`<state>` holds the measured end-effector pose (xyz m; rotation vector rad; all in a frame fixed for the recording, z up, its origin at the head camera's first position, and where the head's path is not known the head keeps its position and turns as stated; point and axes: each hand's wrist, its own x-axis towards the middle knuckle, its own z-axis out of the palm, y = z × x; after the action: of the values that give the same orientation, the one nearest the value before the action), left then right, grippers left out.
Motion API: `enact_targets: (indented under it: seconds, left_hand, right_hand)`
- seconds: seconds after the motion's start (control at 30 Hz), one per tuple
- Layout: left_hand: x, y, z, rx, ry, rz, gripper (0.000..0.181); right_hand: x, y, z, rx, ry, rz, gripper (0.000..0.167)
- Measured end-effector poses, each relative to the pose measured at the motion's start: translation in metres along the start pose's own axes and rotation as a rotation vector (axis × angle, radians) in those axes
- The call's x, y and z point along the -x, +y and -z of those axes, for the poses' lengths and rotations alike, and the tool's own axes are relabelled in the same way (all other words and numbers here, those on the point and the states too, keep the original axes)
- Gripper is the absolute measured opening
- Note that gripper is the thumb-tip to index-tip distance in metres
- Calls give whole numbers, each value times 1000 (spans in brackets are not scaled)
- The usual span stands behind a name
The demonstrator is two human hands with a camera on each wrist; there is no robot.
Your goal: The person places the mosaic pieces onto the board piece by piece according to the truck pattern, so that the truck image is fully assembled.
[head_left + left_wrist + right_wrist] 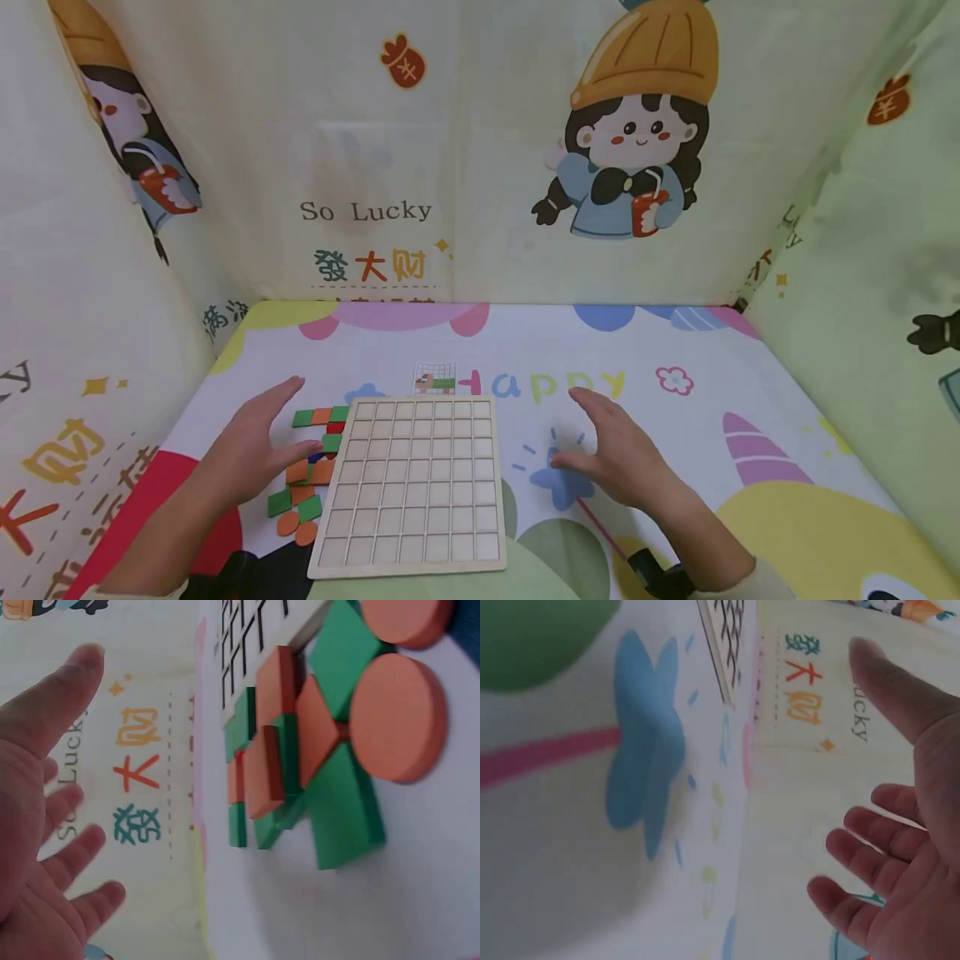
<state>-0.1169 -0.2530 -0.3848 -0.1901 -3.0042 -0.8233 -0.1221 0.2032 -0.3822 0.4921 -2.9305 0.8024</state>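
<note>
A wooden grid board lies on the table between the hands, its square cells bare. Beside its left edge is a loose pile of green and orange square tiles, with round orange discs at the near end; bits of red and blue show too. My left hand hovers by the pile with fingers spread and holds nothing; its palm shows in the left wrist view. To the board's right, my right hand is held above the table, fingers apart and relaxed, touching nothing.
A small picture card with a gridded coloured pattern lies just behind the board. The tablecloth is printed with coloured shapes and letters. Printed cloth walls enclose the table at the back and both sides.
</note>
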Motion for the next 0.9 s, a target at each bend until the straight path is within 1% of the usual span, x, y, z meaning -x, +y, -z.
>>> enact_targets:
  seconds: [0.1,0.2,0.37,0.43,0.63,0.8,0.9]
  left_hand:
    - [4,-4,-2,9,6,4,93]
    - [8,-8,-3,13,7,26,86]
    - [14,-15,-4,29,-39,87,81]
    - [16,-18,-5,25,-49,92,80]
    - [20,-26,-7,6,-75,91,79]
    - [18,-32,-8,30,-123,122,78]
    - [16,-34,-7,38,-149,136,75]
  right_hand:
    - [-1,-3,-7,-82,-19,3,85]
    - [-1,-7,-14,-127,-44,-1,83]
    - [-1,-14,-26,-173,-86,-28,82]
    - [-2,-17,-30,-185,-105,-32,83]
    - [-4,-19,-41,-192,-164,-4,84]
    - [-5,-21,-47,-186,-197,26,83]
    - [-5,-23,-50,-189,-214,41,81]
